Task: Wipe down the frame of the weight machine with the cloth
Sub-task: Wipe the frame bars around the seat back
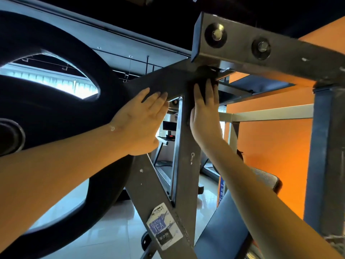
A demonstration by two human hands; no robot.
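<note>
The weight machine's grey steel frame (pixel 186 165) fills the middle of the view, with an upright post meeting a slanted beam at a joint. My right hand (pixel 203 118) reaches up to that joint and presses a dark cloth (pixel 205 90) against the post. The cloth is pinched between my fingers, and part of it is bunched at the joint above them. My left hand (pixel 141 118) lies flat, fingers straight, on the underside of the slanted beam just left of the joint. It holds nothing.
A large black weight plate (pixel 56 113) hangs close on the left. A bolted crossbeam (pixel 261 47) runs overhead at the upper right. A blue upright (pixel 324 156) and an orange wall (pixel 270 146) stand on the right. A worn sticker (pixel 164 227) sits low on the frame, above white floor tiles.
</note>
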